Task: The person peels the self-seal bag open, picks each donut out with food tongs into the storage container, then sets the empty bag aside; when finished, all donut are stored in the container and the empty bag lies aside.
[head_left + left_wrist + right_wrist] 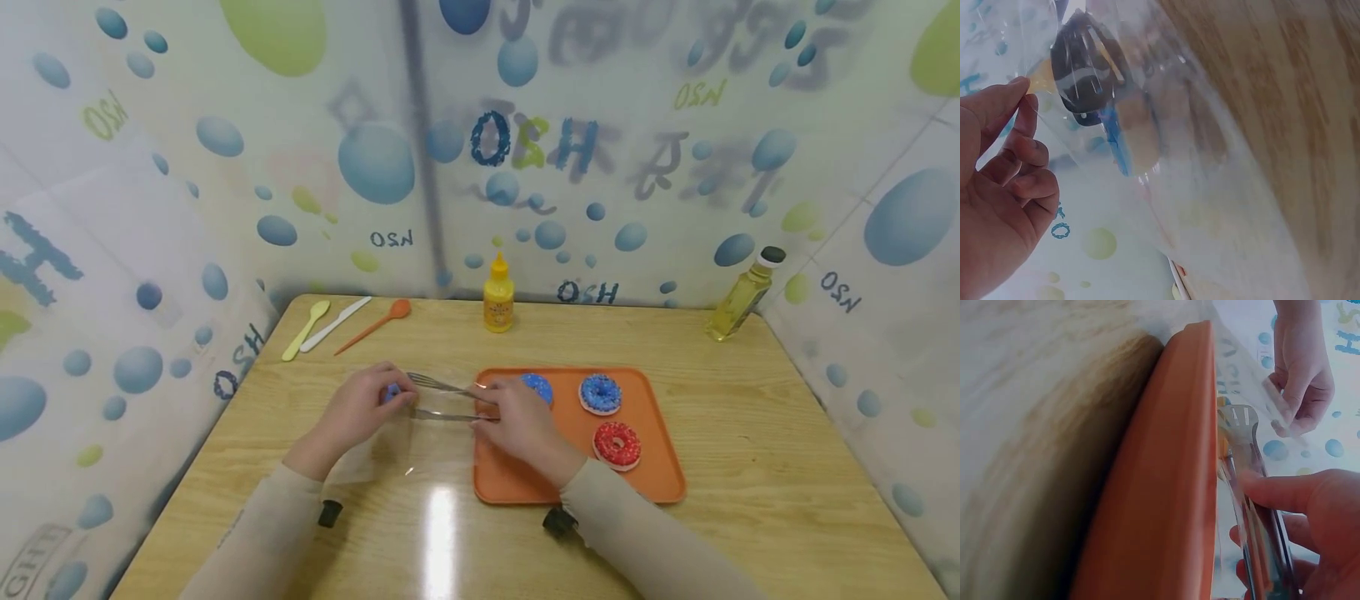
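Note:
My left hand (363,407) pinches the edge of a clear plastic bag (1222,206) between thumb and fingertips. My right hand (525,423) holds metal tongs (448,416), thumb on one arm and fingers on the other. The slotted tong head (1242,417) points toward the left hand and the bag. Near the left fingertips, at the tongs' far end, a bit of a blue doughnut (392,392) shows; the hand covers most of it. Under the right hand lies an orange tray (660,483) with a partly hidden blue doughnut (537,387), another blue doughnut (600,394) and a red doughnut (617,445).
A yellow squeeze bottle (498,298) stands by the back wall. An oil bottle (742,298) is at the back right. At the back left lie a light green spoon (306,330), a white knife (335,325) and an orange spoon (375,326).

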The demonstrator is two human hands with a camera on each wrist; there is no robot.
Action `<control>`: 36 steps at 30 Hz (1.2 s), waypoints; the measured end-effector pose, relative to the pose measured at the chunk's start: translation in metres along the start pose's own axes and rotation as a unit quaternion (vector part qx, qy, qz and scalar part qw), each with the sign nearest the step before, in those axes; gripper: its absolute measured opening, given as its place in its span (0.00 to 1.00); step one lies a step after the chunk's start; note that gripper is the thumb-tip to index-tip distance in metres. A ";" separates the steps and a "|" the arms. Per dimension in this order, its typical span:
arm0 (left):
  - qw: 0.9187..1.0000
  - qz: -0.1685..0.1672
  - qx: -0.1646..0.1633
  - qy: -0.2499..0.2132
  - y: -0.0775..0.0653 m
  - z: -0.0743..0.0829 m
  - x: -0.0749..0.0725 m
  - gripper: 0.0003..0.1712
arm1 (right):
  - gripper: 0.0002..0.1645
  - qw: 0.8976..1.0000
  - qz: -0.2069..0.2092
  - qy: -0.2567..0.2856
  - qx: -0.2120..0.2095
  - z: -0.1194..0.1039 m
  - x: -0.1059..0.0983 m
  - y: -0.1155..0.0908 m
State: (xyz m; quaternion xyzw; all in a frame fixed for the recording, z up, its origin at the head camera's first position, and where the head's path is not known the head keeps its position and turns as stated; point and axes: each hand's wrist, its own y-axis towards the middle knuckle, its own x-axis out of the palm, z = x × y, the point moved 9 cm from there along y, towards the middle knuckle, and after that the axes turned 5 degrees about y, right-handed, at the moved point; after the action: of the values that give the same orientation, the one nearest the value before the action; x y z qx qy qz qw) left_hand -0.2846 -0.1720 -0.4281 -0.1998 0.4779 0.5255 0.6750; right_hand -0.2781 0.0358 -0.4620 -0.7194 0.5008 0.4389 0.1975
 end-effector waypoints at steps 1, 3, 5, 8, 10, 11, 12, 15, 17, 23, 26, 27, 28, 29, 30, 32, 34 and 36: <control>1.000 -0.001 -0.002 0.002 0.001 0.000 0.000 0.03 | 0.29 1.000 0.005 -0.003 0.000 0.001 -0.002 -0.001; 1.000 -0.003 -0.007 0.003 0.002 -0.001 0.001 0.03 | 0.29 1.000 0.013 -0.005 0.002 0.003 -0.006 -0.004; 1.000 -0.003 -0.008 0.008 0.003 -0.001 0.002 0.03 | 0.28 1.000 0.021 -0.007 0.003 0.006 -0.010 -0.007; 1.000 -0.002 -0.003 0.016 0.004 0.000 0.003 0.04 | 0.28 1.000 0.024 -0.007 0.006 0.010 -0.016 -0.014; 1.000 0.001 0.000 0.022 0.004 0.000 0.003 0.04 | 0.28 1.000 0.019 -0.006 0.012 0.014 -0.018 -0.019; 1.000 0.001 0.002 0.023 0.005 0.000 0.003 0.04 | 0.29 1.000 0.015 -0.006 0.014 0.015 -0.019 -0.022; 1.000 0.002 0.003 0.025 0.005 0.000 0.004 0.03 | 0.30 1.000 0.013 -0.008 0.015 0.016 -0.020 -0.025; 1.000 0.002 0.005 0.025 0.004 0.000 0.005 0.04 | 0.31 1.000 0.011 0.004 0.016 0.019 -0.023 -0.032; 1.000 0.001 0.003 0.026 0.003 -0.002 0.007 0.04 | 0.30 1.000 0.012 0.011 0.014 0.020 -0.025 -0.037; 1.000 0.006 -0.009 0.028 -0.005 -0.008 0.003 0.04 | 0.30 0.999 0.020 0.023 0.020 0.024 -0.032 -0.052; 0.999 0.008 -0.009 0.032 -0.007 -0.009 0.001 0.03 | 0.31 0.999 0.027 0.018 0.023 0.027 -0.039 -0.061; 0.999 0.008 -0.009 0.033 -0.007 -0.009 0.001 0.03 | 0.31 0.999 0.029 0.012 0.027 0.028 -0.042 -0.064; 0.999 0.007 -0.011 0.035 -0.008 -0.010 0.002 0.03 | 0.31 0.999 0.033 0.010 0.028 0.029 -0.045 -0.067; 0.999 0.007 -0.012 0.037 -0.008 -0.011 0.002 0.02 | 0.31 0.999 0.037 0.008 0.025 0.031 -0.048 -0.070; 0.999 0.007 -0.012 0.036 -0.008 -0.011 0.002 0.02 | 0.31 0.999 0.041 0.005 0.022 0.032 -0.052 -0.073; 0.999 0.007 -0.012 0.036 -0.008 -0.012 0.002 0.02 | 0.31 0.999 0.046 0.000 0.022 0.036 -0.057 -0.078; 0.999 0.007 -0.013 0.035 -0.009 -0.012 0.002 0.02 | 0.32 0.999 0.049 0.001 0.021 0.040 -0.062 -0.083; 0.999 0.007 -0.014 0.033 -0.009 -0.012 0.002 0.02 | 0.32 0.999 0.047 0.003 0.020 0.045 -0.066 -0.088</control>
State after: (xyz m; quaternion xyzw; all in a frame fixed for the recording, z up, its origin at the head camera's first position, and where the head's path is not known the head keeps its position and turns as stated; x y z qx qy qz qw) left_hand -0.2822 -0.1836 -0.4376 -0.2234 0.4940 0.5301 0.6520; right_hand -0.2261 0.1411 -0.4452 -0.6921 0.5433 0.4356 0.1900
